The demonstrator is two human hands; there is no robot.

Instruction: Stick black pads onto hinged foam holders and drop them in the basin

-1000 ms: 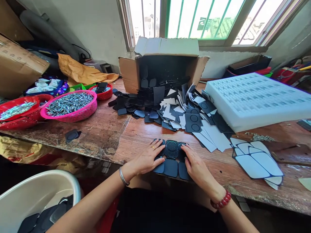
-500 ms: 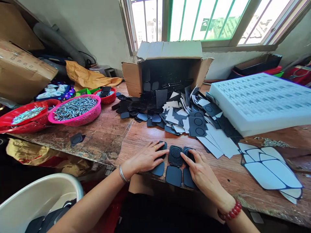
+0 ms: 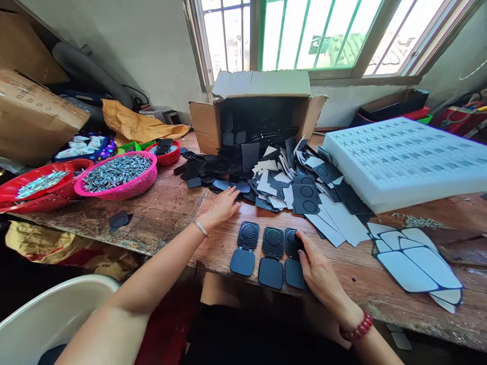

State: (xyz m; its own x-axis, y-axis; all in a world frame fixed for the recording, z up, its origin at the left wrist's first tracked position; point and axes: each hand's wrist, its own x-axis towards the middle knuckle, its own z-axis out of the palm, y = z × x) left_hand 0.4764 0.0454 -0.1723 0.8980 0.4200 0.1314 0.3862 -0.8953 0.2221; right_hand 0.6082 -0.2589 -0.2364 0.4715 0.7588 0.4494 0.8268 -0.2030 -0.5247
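Observation:
Three black hinged cases lie unfolded in a row at the table's front: a left case (image 3: 249, 235), a middle case (image 3: 273, 243) and a right case (image 3: 292, 243). Each has a ribbed round pattern on its upper half and a smooth lower half. My left hand (image 3: 221, 209) stretches forward with fingers extended, its tips by the near edge of a heap of black square plates (image 3: 220, 185); nothing shows in it. At the right case, my right hand (image 3: 318, 266) rests with its index finger and thumb apart, touching the right edge.
Behind the plates a cardboard box (image 3: 204, 126) lies open toward me. Black and white cards (image 3: 304, 195) spill to its right, beside a white foam block (image 3: 380, 195). A pink basket (image 3: 142, 185) of metal parts stands left. White rounded sheets (image 3: 413, 268) lie right.
My left hand has left the left case and moved forward to the black plates. My right hand has drawn back slightly from the middle case and stays at the right one.

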